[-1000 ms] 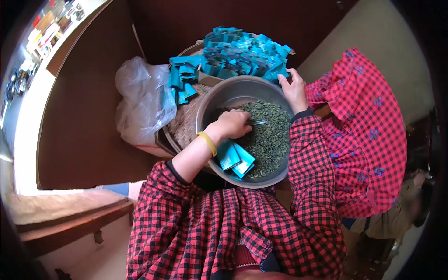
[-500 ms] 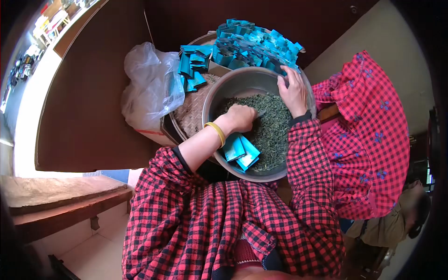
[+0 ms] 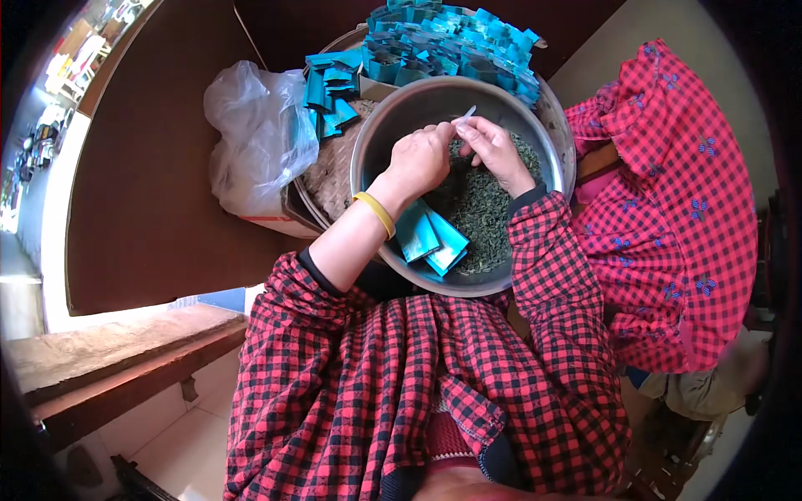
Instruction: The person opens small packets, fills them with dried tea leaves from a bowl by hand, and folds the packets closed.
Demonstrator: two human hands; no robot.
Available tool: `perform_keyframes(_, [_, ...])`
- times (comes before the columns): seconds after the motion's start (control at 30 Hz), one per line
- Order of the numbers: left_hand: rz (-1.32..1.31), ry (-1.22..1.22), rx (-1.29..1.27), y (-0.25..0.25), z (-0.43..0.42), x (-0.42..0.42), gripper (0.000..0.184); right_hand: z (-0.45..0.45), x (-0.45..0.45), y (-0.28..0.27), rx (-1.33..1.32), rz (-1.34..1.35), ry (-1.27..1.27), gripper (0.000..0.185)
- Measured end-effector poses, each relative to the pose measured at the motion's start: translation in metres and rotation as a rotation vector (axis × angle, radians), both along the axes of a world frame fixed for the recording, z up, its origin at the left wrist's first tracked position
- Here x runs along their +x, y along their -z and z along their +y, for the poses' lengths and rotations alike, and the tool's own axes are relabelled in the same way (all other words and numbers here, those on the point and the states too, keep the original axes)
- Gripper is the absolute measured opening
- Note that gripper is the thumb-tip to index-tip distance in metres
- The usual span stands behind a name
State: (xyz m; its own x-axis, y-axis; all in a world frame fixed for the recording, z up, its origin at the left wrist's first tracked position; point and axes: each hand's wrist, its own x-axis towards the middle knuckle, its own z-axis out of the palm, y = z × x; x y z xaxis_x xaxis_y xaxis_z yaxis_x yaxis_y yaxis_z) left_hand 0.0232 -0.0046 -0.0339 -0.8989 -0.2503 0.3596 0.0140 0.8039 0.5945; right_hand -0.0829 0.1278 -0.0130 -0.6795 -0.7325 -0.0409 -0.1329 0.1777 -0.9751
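Observation:
Both hands are over a grey metal bowl (image 3: 364, 238) of dried green leaves (image 3: 489, 225). My left hand (image 3: 418, 160), with a yellow band at its wrist, is closed around a small pale, see-through strip (image 3: 469, 113) whose end sticks up between the hands. My right hand (image 3: 494, 154) meets it from the right, thumb and forefinger pinched at the base of the strip; what they grip is too small to make out. Flat blue packets (image 3: 418, 232) lie overlapping inside the bowl's lower left, below my left hand.
Behind the bowl is a large pile of blue packets (image 3: 451, 46), with a smaller heap (image 3: 330, 88) left of it on a woven tray (image 3: 327, 179). A clear plastic bag (image 3: 263, 142) stands at the left. Another person's red checked sleeve (image 3: 668, 217) is at the right.
My right hand has left the bowl's right rim and come in beside my left hand. My left hand has risen from the leaves with the strip. The bowl appears higher in view.

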Motion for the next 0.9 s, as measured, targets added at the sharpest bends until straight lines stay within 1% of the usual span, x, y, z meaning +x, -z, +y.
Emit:
perform_keyframes(0.07, [-0.062, 0.053, -0.074, 0.003, -0.001, 0.001, 0.024, 0.003, -0.002, 0.003, 0.040, 0.034, 0.005, 0.025])
perform_keyframes(0.1, [-0.063, 0.057, -0.078, 0.005, 0.000, 0.001, 0.024, 0.004, -0.004, 0.005, 0.066, 0.064, -0.009, 0.027])
perform_keyframes(0.2, [-0.177, 0.138, -0.133, 0.009, 0.002, 0.000, 0.029, 0.006, -0.011, 0.010, 0.113, 0.126, -0.032, 0.030])
perform_keyframes(0.3, [-0.125, 0.125, -0.123, 0.008, 0.001, 0.004, 0.033, 0.005, -0.012, 0.019, 0.024, 0.276, 0.030, 0.026])
perform_keyframes(0.33, [-0.098, 0.119, -0.115, 0.006, 0.000, 0.006, 0.036, 0.007, -0.013, 0.020, 0.017, 0.276, 0.042, 0.026])
perform_keyframes(0.43, [-0.153, 0.114, -0.153, 0.003, -0.011, 0.008, 0.039, 0.020, 0.000, -0.004, 0.099, 0.716, 0.209, 0.019])
perform_keyframes(0.47, [-0.214, 0.109, -0.158, 0.001, -0.016, 0.007, 0.038, 0.026, 0.005, -0.014, 0.101, 0.723, 0.236, 0.019])
perform_keyframes(0.5, [-0.276, 0.105, -0.163, -0.001, -0.022, 0.008, 0.037, 0.033, 0.012, -0.025, 0.136, 0.766, 0.199, 0.016])
perform_keyframes(0.53, [-0.253, 0.094, -0.201, 0.002, -0.029, 0.007, 0.033, 0.040, 0.018, -0.030, 0.172, 0.804, 0.162, 0.013])
perform_keyframes(0.57, [-0.233, 0.083, -0.239, 0.007, -0.036, 0.007, 0.030, 0.048, 0.022, -0.032, 0.175, 0.801, 0.190, 0.013])
perform_keyframes(0.63, [-0.246, 0.077, -0.249, 0.011, -0.054, 0.007, 0.032, 0.063, 0.026, -0.029, 0.180, 0.883, -0.104, 0.015])
perform_keyframes(0.67, [-0.297, 0.075, -0.239, 0.003, -0.058, 0.008, 0.032, 0.071, 0.029, -0.021, 0.172, 0.874, -0.075, 0.015])
perform_keyframes(0.73, [-0.353, 0.078, -0.265, -0.006, -0.062, 0.014, 0.033, 0.086, 0.034, 0.004, -0.035, 0.792, -0.113, 0.017])
perform_keyframes(0.77, [-0.371, 0.036, -0.269, -0.008, -0.064, 0.019, 0.033, 0.094, 0.032, 0.015, -0.146, 0.752, -0.137, 0.018])
perform_keyframes(0.8, [-0.390, -0.007, -0.263, -0.010, -0.066, 0.022, 0.032, 0.102, 0.025, 0.021, -0.161, 0.744, -0.121, 0.018])
perform_keyframes(0.87, [-0.402, -0.027, -0.281, -0.010, -0.066, 0.028, 0.032, 0.128, 0.003, 0.031, -0.239, 0.628, 0.284, 0.021])
perform_keyframes(0.9, [-0.398, -0.039, -0.283, -0.007, -0.070, 0.033, 0.032, 0.138, -0.011, 0.037, -0.133, 0.674, 0.362, 0.024])
